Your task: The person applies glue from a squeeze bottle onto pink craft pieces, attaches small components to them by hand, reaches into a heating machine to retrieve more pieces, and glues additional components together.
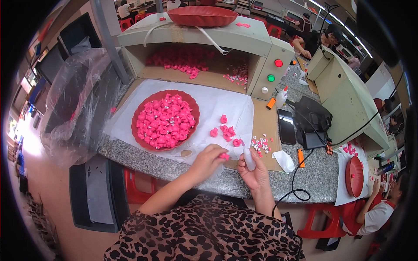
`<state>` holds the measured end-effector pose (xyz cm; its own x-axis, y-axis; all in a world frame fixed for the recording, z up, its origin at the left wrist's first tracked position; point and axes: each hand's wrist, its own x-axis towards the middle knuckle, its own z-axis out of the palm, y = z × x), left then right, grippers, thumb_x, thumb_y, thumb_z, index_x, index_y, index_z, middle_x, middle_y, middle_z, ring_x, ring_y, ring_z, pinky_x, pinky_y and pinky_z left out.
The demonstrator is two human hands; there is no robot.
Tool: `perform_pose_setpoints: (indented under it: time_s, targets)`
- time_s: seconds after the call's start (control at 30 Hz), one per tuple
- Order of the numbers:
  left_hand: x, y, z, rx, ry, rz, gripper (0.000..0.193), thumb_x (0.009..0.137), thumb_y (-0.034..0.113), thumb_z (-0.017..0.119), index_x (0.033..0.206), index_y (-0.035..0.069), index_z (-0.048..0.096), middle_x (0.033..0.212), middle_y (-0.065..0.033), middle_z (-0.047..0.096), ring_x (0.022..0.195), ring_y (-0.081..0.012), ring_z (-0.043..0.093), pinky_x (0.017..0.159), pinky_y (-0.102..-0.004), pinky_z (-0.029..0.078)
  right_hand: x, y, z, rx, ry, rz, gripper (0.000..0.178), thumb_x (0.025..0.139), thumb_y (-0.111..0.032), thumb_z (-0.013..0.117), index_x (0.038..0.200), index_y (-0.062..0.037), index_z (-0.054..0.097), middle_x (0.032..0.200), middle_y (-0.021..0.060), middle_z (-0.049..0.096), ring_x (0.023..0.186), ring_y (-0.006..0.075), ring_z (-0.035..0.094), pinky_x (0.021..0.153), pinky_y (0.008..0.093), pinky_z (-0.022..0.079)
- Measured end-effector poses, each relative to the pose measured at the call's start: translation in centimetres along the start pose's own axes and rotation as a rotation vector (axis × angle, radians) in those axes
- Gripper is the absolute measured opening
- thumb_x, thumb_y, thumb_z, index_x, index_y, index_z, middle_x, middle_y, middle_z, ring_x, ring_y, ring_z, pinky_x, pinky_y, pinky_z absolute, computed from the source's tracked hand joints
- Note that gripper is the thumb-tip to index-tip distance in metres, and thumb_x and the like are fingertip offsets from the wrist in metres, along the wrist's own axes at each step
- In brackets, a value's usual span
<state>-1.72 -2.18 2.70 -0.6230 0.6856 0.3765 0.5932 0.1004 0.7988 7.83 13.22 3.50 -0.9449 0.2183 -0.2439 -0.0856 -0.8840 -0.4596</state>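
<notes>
Between the fingers of my left hand [207,162] is a small pink plastic figure [224,156], partly hidden by the fingertips. My right hand [256,173] is wrapped round a white glue bottle [249,159], its thin nozzle tilted up and to the left. Just beyond the hands, several loose pink figures [227,132] lie on a white paper sheet [209,102]. To the left stands a scalloped red bowl [136,130] heaped with pink figures [165,119]. Small white and pink pieces [260,144] are scattered on cardboard beside my right hand.
A beige machine [259,41] with an open bay holds more pink pieces [187,63]; a red tray [202,16] sits on top. At right lie a phone [286,126], a black bag [311,114], another bottle [282,96] and a cable [292,185]. A co-worker [374,213] sits far right.
</notes>
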Motion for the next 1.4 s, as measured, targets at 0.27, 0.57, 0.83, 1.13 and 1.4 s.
perform_pose_setpoints:
  time_s: [0.27, 0.57, 0.83, 1.13, 1.4]
  targets:
    - [-0.6, 0.6, 0.5, -1.087, -0.062, -0.386, 0.025, 0.078, 0.003, 0.058, 0.102, 0.002, 0.054, 0.086, -0.0049, 0.058, 0.082, -0.0124, 0.053, 0.070, -0.0220, 0.045, -0.4, 2.1, 0.7, -0.019, -0.095, 0.061, 0.019, 0.081, -0.018, 0.051, 0.093, -0.0037, 0.049, 0.077, 0.0110, 0.056, 0.061, 0.0149, 0.048, 0.055, 0.0261, 0.039]
    - [-0.9, 0.7, 1.3, -1.442, -0.040, -0.696, 0.024, 0.079, 0.013, 0.058, 0.101, 0.003, 0.054, 0.082, -0.0046, 0.058, 0.076, -0.0119, 0.053, 0.066, -0.0228, 0.041, -1.0, 2.4, -0.1, 0.013, -0.190, 0.052, 0.022, 0.081, -0.016, 0.053, 0.097, -0.0027, 0.046, 0.082, 0.0120, 0.056, 0.066, 0.0153, 0.052, 0.059, 0.0255, 0.042]
    - [-1.7, -0.7, 1.7, -1.573, -0.161, -0.843, 0.028, 0.079, 0.015, 0.057, 0.105, 0.004, 0.051, 0.085, -0.0033, 0.057, 0.073, -0.0105, 0.053, 0.062, -0.0203, 0.041, -1.1, 2.2, -0.6, -0.001, -0.255, 0.108, 0.025, 0.078, -0.011, 0.057, 0.099, -0.0029, 0.045, 0.084, 0.0112, 0.055, 0.067, 0.0150, 0.053, 0.056, 0.0220, 0.042]
    - [-1.8, -1.0, 1.5, -1.546, -0.163, -0.780, 0.024, 0.080, 0.008, 0.056, 0.103, 0.000, 0.052, 0.089, -0.0057, 0.058, 0.075, -0.0101, 0.055, 0.067, -0.0188, 0.045, -0.6, 2.2, -1.3, -0.027, -0.274, 0.093, 0.026, 0.075, -0.010, 0.061, 0.096, -0.0029, 0.045, 0.084, 0.0106, 0.055, 0.069, 0.0148, 0.053, 0.054, 0.0205, 0.038]
    - [-0.9, -0.3, 1.2, -1.164, 0.111, -0.474, 0.021, 0.077, 0.001, 0.057, 0.097, -0.001, 0.050, 0.094, -0.0082, 0.056, 0.082, -0.0141, 0.055, 0.070, -0.0241, 0.046, 0.3, 1.2, -2.0, -0.023, -0.118, -0.114, 0.025, 0.074, -0.008, 0.062, 0.095, -0.0031, 0.048, 0.083, 0.0090, 0.054, 0.068, 0.0152, 0.050, 0.056, 0.0228, 0.037]
